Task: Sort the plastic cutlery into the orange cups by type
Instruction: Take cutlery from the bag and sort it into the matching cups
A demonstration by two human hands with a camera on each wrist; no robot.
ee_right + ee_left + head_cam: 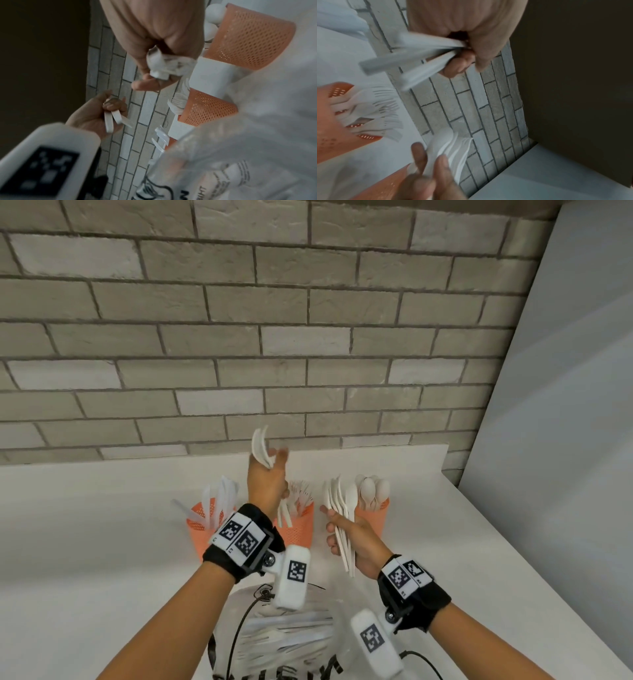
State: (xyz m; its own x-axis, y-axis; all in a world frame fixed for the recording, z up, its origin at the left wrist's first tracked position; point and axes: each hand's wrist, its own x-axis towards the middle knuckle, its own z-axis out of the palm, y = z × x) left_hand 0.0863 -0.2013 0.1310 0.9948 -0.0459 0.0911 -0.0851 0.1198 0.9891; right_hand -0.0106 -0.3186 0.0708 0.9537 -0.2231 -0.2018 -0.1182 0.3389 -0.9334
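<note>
Three orange mesh cups stand in a row by the brick wall: the left cup (202,529) holds knives, the middle cup (299,530) forks (376,108), the right cup (375,517) spoons. My left hand (274,463) is raised above the middle cup and pinches a couple of white pieces (260,446) with curved ends, spoons by their look. Their handles (412,56) stick out below the fingers. My right hand (334,529) grips a fanned bundle of white spoons (339,505) upright, just left of the spoon cup (248,40).
A clear plastic bag (287,642) with more white cutlery lies on the white table (102,542) near me, under both wrists. The brick wall (308,337) is right behind the cups. A pale panel (565,405) closes the right side.
</note>
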